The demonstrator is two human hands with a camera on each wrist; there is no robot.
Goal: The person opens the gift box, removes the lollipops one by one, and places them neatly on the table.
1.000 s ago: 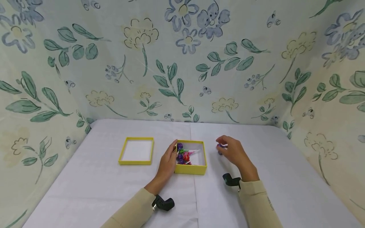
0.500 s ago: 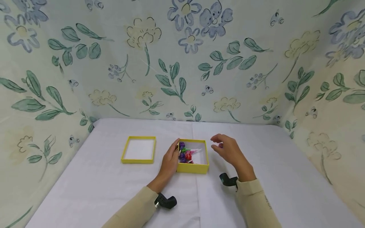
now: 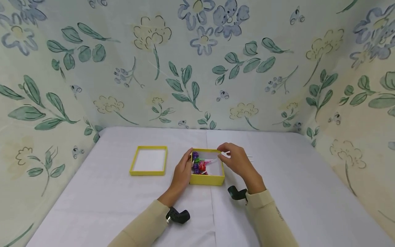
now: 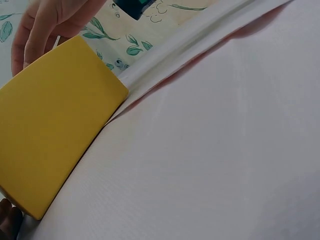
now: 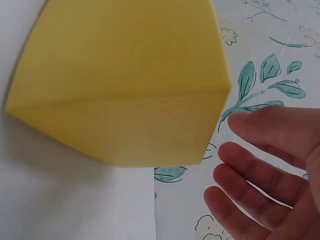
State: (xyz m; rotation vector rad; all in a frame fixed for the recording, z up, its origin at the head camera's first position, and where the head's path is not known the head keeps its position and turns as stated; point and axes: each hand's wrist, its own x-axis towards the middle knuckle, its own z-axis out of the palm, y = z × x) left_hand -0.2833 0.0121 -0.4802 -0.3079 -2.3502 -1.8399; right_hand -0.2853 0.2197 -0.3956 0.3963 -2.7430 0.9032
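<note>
Resting against the left wall of the box (image 3: 207, 179), the left hand (image 3: 182, 171) lies with its fingers fairly straight along the yellow side, touching it rather than curling round it; its grip is loose and holds nothing. The box sits near the middle of the surface (image 3: 277, 206), open at the top, with a small heap of lollipops (image 3: 199, 165) gathered in its left half, purple, red and green heads with pale sticks pointing right. The right hand (image 3: 236, 161) hovers at the far right corner of the box, thumb and forefinger drawn close together above the rim; whether something is pinched between them I cannot tell from the head view. From the right wrist the fingers (image 5: 260, 185) look relaxed and spread, apart from the yellow wall (image 5: 120, 80) in front of them, with nothing seen in the palm. From the left wrist the box's side (image 4: 55, 125) fills the left of the view, and the other hand's fingers (image 4: 45, 30) show above its top edge.

Left of the box, well apart from it, lies the lid (image 3: 149, 160), yellow-rimmed, white inside, open side up. A thin white stick (image 3: 249, 158) lies on the surface just right of the right hand. Both sleeves are beige, each wrist carrying a small black camera. Flowered cloth (image 3: 197, 68) walls the surface on three sides.
</note>
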